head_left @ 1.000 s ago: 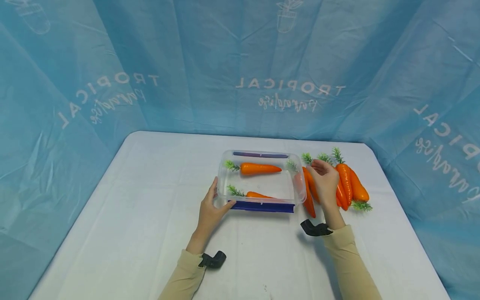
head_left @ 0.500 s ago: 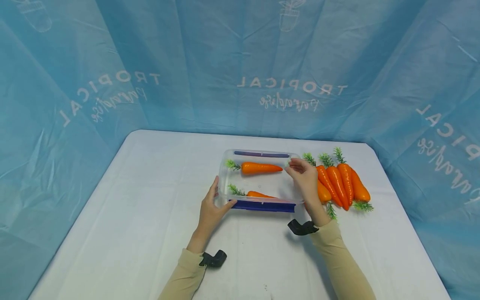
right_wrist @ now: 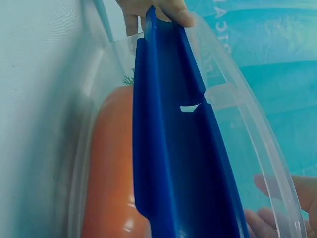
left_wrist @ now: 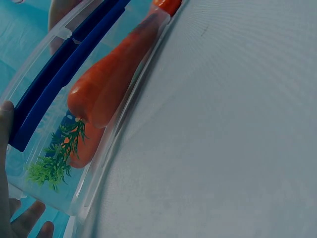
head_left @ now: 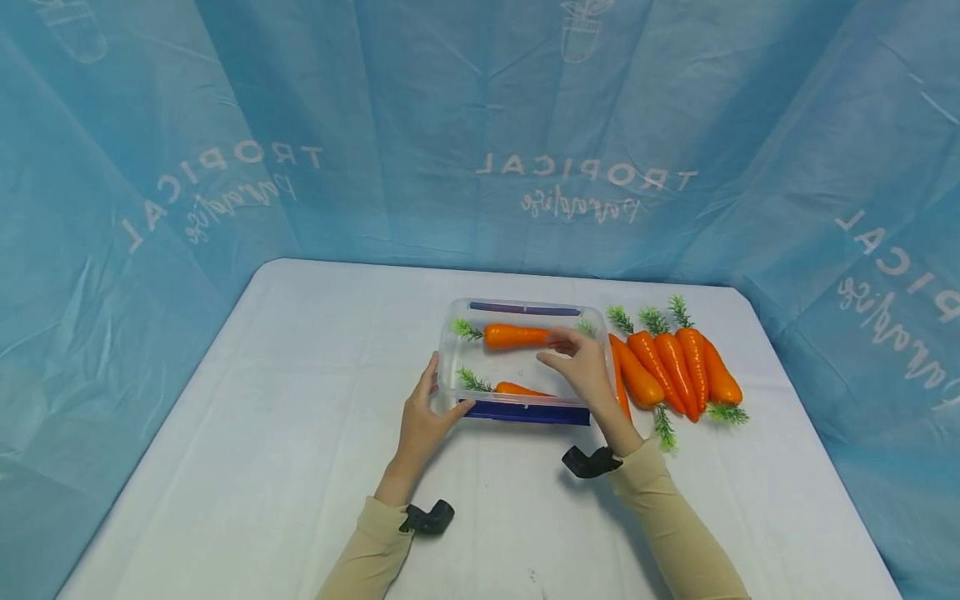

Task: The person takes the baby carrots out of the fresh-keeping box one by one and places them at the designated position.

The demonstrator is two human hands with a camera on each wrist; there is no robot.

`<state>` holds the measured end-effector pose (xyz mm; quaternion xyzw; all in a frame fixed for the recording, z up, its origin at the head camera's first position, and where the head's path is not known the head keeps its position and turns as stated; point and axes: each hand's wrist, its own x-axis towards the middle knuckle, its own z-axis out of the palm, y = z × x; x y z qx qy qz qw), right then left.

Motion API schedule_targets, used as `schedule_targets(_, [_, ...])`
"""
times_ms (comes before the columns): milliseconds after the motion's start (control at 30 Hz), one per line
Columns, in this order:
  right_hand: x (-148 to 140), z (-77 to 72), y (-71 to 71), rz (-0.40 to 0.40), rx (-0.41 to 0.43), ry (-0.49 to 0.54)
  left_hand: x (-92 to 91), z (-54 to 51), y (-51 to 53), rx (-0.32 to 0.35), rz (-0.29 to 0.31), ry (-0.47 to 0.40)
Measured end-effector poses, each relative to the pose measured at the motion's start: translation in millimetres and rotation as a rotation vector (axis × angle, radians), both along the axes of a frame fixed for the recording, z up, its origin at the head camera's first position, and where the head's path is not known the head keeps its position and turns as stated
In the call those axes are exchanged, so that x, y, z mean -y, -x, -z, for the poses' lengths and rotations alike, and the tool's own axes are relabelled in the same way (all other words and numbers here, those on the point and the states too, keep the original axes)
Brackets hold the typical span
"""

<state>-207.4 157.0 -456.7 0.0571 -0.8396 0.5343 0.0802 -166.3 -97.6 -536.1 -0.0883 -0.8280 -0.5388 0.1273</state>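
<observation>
A clear plastic food container with blue clip flaps stands on the table without a lid over it. Inside lie two carrots, one at the back and one along the front wall, leaves pointing left. My left hand grips the container's front left corner, thumb on the front flap and fingers by the left side. Reaching over the right rim, my right hand has its fingers above the back carrot's tip, which they hide. Its thumb stands apart from the fingers.
Several more carrots lie side by side on the white table, right of the container. One sits close against the container's right wall. A blue curtain hangs behind and at both sides.
My right hand has moved left from over the carrots outside, across the right rim, to the tip of the back carrot. My left hand has kept its grip on the container.
</observation>
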Motion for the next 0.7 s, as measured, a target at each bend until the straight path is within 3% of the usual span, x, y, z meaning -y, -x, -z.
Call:
schedule_targets(200, [-1.0,2.4,-0.1,-0.099,0.040,-0.069,-0.3,-0.4,0.4,0.002,0.000,-0.005])
schedule_targets(700, [-1.4,4.8,7.1,-0.363,0.233,-0.167,-0.1,0.9,-0.1,-0.010,-0.005,0.011])
